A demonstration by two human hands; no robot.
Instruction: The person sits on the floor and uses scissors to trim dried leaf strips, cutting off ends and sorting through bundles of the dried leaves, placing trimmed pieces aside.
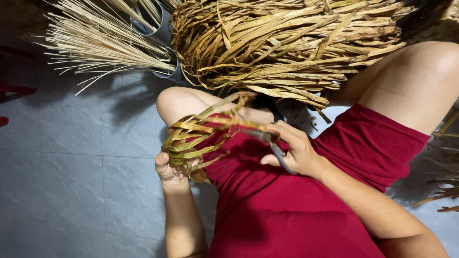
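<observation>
Left hand [168, 168] gripping leaf strips [191, 138], right hand [294, 150] perhaps cutting

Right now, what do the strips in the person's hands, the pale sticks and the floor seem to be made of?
The woven strips look like dried plant leaf or reed: flat, matte, yellow-green and curling, like the big bundle behind. The thin sticks look like dry straw or leaf ribs, pale and stiff. The floor seems to be glazed tile, grey with grout lines and a soft sheen. The left hand grips the strips; the right hand holds a dark tool.
</observation>
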